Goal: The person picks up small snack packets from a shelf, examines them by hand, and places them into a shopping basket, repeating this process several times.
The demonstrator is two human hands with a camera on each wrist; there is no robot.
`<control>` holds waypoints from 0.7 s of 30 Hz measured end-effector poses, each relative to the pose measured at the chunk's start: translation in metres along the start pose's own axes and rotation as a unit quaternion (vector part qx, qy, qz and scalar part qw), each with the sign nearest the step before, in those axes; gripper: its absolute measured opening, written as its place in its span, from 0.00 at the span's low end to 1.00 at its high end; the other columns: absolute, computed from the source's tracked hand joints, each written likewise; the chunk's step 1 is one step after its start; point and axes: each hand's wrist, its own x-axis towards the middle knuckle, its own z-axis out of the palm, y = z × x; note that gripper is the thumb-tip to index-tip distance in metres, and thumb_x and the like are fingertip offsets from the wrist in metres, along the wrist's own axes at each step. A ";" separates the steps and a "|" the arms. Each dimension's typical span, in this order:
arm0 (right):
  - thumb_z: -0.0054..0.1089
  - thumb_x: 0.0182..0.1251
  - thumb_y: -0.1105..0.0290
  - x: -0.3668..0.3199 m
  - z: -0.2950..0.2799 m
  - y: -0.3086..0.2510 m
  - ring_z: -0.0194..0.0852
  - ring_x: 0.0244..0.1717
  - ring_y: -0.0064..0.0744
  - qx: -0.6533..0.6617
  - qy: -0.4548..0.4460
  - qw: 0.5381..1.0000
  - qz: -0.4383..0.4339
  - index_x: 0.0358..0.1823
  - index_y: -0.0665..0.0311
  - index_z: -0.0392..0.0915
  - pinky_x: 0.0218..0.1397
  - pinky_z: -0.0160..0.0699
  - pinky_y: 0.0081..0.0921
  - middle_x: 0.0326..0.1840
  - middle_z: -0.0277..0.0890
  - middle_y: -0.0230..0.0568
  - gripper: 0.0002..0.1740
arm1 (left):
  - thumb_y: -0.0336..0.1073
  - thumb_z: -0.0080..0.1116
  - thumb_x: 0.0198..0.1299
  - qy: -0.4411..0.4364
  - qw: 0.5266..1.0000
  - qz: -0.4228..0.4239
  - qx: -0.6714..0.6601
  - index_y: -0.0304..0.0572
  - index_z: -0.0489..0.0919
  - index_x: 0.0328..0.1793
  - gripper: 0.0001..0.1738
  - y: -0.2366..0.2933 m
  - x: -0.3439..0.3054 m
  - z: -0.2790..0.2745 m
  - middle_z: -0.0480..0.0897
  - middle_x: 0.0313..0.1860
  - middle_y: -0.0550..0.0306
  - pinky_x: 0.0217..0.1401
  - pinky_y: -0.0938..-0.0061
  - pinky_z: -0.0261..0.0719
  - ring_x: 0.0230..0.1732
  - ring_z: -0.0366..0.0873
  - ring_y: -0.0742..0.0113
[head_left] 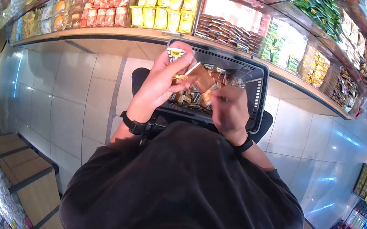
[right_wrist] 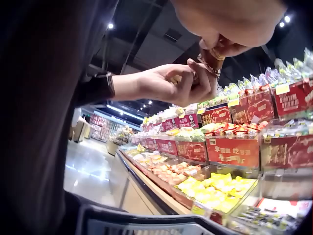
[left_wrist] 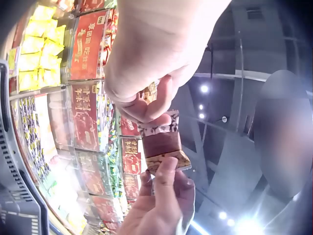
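My left hand [head_left: 166,75] pinches one end of a small brown wrapped snack packet [head_left: 202,77] above the basket. More small wrapped packets, one white and yellow [head_left: 175,54], sit within the curl of that hand. In the left wrist view my right hand [left_wrist: 164,203] has thumb and fingers on the lower end of the same brown packet [left_wrist: 162,145], so it is stretched between both hands. The right hand [head_left: 231,112] looks blurred in the head view. Below both hands, a dark grey shopping basket [head_left: 264,79] contains many similar brown and gold packets [head_left: 190,99].
Shop shelves run along the front, with yellow bags [head_left: 164,5], red bags [head_left: 105,2] and dark flat packets [head_left: 226,33] in clear bins. Pale floor tiles [head_left: 69,97] lie on either side. Wooden display units [head_left: 27,162] stand behind on the left.
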 end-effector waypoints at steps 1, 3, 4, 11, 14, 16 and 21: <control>0.70 0.55 0.87 0.001 0.000 -0.002 0.78 0.42 0.40 0.043 0.024 0.995 0.082 0.37 0.71 0.76 0.46 0.80 0.30 0.46 0.79 0.45 0.12 | 0.32 0.64 0.71 -0.004 1.000 0.001 0.001 0.51 0.73 0.54 0.12 -0.005 0.002 -0.001 0.78 0.33 0.65 0.18 0.87 0.50 0.22 0.65 0.85; 0.61 0.72 0.83 0.004 0.014 -0.006 0.81 0.47 0.29 0.299 0.127 0.883 0.339 0.41 0.71 0.73 0.53 0.82 0.27 0.52 0.77 0.44 0.05 | 0.34 0.61 0.73 -0.037 0.986 0.156 0.039 0.50 0.72 0.56 0.11 -0.020 0.011 -0.009 0.80 0.39 0.62 0.18 0.88 0.55 0.26 0.74 0.81; 0.60 0.73 0.81 0.007 0.015 0.001 0.81 0.48 0.28 0.378 0.115 0.834 0.386 0.43 0.70 0.72 0.55 0.83 0.28 0.52 0.77 0.43 0.05 | 0.33 0.61 0.73 -0.031 0.981 0.173 0.084 0.49 0.71 0.56 0.11 -0.025 0.013 -0.011 0.80 0.39 0.61 0.19 0.88 0.55 0.25 0.72 0.82; 0.64 0.75 0.74 -0.006 0.019 0.027 0.81 0.50 0.24 0.482 -0.071 0.677 0.552 0.46 0.62 0.71 0.53 0.82 0.25 0.51 0.78 0.37 0.09 | 0.26 0.76 0.57 0.010 0.959 0.235 0.158 0.43 0.72 0.53 0.24 -0.051 0.023 -0.019 0.81 0.45 0.62 0.48 0.76 0.81 0.46 0.80 0.75; 0.69 0.72 0.68 0.013 0.009 0.044 0.77 0.49 0.21 0.391 -0.146 0.779 0.467 0.50 0.63 0.74 0.52 0.79 0.24 0.52 0.78 0.34 0.13 | 0.31 0.80 0.52 0.022 0.877 0.250 0.409 0.42 0.74 0.48 0.24 -0.040 0.019 -0.025 0.80 0.41 0.64 0.49 0.80 0.77 0.45 0.76 0.80; 0.72 0.69 0.66 0.030 0.003 0.054 0.77 0.43 0.20 0.252 -0.259 0.852 0.379 0.50 0.67 0.77 0.47 0.77 0.24 0.44 0.80 0.33 0.17 | 0.31 0.80 0.50 0.002 0.878 0.226 0.421 0.42 0.74 0.48 0.24 -0.043 0.020 -0.028 0.80 0.38 0.64 0.49 0.79 0.78 0.42 0.76 0.79; 0.71 0.69 0.67 0.044 0.006 0.079 0.73 0.32 0.18 0.243 -0.371 0.809 0.385 0.42 0.68 0.78 0.39 0.76 0.24 0.26 0.76 0.32 0.12 | 0.31 0.79 0.51 -0.012 0.863 0.248 0.441 0.43 0.75 0.48 0.24 -0.052 0.033 -0.038 0.81 0.39 0.63 0.49 0.76 0.79 0.41 0.78 0.76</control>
